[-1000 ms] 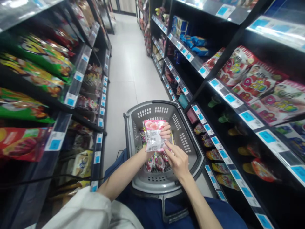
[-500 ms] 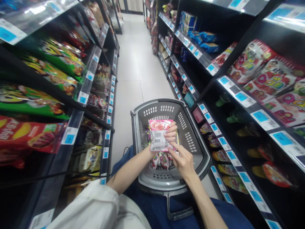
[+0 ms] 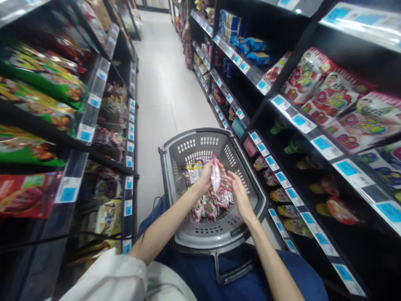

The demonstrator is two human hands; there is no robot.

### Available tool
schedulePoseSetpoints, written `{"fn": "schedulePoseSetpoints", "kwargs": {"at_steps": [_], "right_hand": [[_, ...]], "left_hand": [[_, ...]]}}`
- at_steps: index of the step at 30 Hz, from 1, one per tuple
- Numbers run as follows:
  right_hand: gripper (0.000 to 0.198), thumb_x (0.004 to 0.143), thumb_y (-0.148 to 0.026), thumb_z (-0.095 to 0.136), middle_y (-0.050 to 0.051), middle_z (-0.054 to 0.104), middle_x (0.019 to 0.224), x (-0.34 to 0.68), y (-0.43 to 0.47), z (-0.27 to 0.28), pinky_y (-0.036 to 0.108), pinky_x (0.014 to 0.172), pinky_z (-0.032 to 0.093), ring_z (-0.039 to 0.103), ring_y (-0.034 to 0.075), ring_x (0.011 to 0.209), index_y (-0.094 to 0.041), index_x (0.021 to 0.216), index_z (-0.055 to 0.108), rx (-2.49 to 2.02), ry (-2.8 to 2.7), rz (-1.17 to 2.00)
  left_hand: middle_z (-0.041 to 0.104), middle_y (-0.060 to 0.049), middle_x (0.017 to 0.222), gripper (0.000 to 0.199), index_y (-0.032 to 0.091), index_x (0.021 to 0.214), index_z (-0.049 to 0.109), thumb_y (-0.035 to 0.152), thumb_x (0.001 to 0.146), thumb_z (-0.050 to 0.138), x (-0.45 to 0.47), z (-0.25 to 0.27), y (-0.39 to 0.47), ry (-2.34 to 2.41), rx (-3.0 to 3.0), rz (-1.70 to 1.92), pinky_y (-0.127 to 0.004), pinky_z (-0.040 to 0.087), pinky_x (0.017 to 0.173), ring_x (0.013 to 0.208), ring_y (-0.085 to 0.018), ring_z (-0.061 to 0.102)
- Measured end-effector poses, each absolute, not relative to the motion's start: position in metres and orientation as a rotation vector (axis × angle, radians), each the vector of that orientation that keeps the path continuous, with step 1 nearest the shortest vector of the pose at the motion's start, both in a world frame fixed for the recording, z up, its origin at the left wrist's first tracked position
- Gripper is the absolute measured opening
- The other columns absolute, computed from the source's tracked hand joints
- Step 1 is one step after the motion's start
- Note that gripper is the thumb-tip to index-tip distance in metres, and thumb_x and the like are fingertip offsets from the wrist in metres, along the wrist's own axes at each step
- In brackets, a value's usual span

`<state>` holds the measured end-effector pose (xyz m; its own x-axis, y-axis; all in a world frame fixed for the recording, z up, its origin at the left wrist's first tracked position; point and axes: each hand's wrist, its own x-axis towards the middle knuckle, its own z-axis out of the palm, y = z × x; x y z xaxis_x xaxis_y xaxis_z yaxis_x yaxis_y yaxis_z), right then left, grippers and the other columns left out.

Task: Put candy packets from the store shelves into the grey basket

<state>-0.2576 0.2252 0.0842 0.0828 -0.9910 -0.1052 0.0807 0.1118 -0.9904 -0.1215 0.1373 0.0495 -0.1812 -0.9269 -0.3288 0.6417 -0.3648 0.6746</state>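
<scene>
My left hand (image 3: 206, 177) grips a small pink-and-white candy packet (image 3: 216, 176) over the shopping basket. The packet is turned nearly edge-on, so its printed face is hidden. Just to its right is my right hand (image 3: 238, 190), fingers apart and curved toward the packet; whether a fingertip touches it I cannot tell. Below both hands the grey plastic basket (image 3: 188, 231) holds several red-and-white candy packets (image 3: 210, 209). A yellow-and-purple packet (image 3: 194, 166) lies at its left side, partly behind my left hand.
Shelves with bagged snacks (image 3: 46, 67) stand close on the left. On the right, shelves hold white-and-red candy bags (image 3: 333, 94) and small packets. A pale tiled floor (image 3: 153, 83) runs ahead between them. The basket's dark handle (image 3: 234, 274) hangs toward my lap.
The packet has turned from face-up to nearly edge-on in my left hand. My right hand has moved off its lower corner and its fingers have spread. The view has shifted slightly right.
</scene>
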Motion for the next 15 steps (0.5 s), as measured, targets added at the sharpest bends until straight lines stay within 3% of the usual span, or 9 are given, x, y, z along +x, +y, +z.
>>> {"fn": "schedulePoseSetpoints", "kwargs": {"at_steps": [2, 8, 12, 15], "right_hand": [[0.052, 0.089, -0.058, 0.062, 0.007, 0.067, 0.128, -0.255, 0.223, 0.083, 0.038, 0.104, 0.049, 0.064, 0.022, 0.118, -0.024, 0.128, 0.063, -0.966, 1.125, -1.153], [0.05, 0.077, -0.04, 0.08, 0.006, 0.071, 0.119, -0.252, 0.22, 0.084, 0.033, 0.099, 0.052, 0.068, 0.019, 0.107, -0.019, 0.119, 0.062, -0.84, 1.231, -1.259], [0.062, 0.072, -0.036, 0.081, 0.008, 0.07, 0.118, -0.255, 0.217, 0.079, 0.041, 0.099, 0.053, 0.067, 0.023, 0.103, -0.017, 0.125, 0.055, -0.869, 1.44, -1.308], [0.08, 0.069, -0.034, 0.083, 0.015, 0.058, 0.134, -0.257, 0.219, 0.078, 0.048, 0.107, 0.047, 0.06, 0.026, 0.116, -0.015, 0.137, 0.045, -0.95, 1.711, -1.377]], "left_hand": [[0.064, -0.001, 0.072, 0.031, 0.019, 0.082, 0.063, 0.049, 0.08, 0.072, -0.128, 0.049, 0.139, -0.477, 0.966, -1.651, -0.027, 0.049, 0.064, 0.066, -0.016, 0.061], [0.057, 0.003, 0.057, 0.033, 0.017, 0.064, 0.063, 0.044, 0.077, 0.076, -0.131, 0.051, 0.148, -0.751, 1.124, -1.56, -0.022, 0.037, 0.049, 0.051, -0.01, 0.048], [0.05, 0.004, 0.05, 0.034, 0.016, 0.059, 0.061, 0.04, 0.079, 0.074, -0.13, 0.06, 0.154, -0.836, 1.178, -1.589, -0.021, 0.028, 0.043, 0.045, -0.007, 0.039], [0.052, 0.005, 0.049, 0.027, 0.015, 0.062, 0.063, 0.035, 0.074, 0.077, -0.129, 0.067, 0.159, -0.815, 1.173, -1.622, -0.019, 0.027, 0.041, 0.043, -0.006, 0.039]]}}
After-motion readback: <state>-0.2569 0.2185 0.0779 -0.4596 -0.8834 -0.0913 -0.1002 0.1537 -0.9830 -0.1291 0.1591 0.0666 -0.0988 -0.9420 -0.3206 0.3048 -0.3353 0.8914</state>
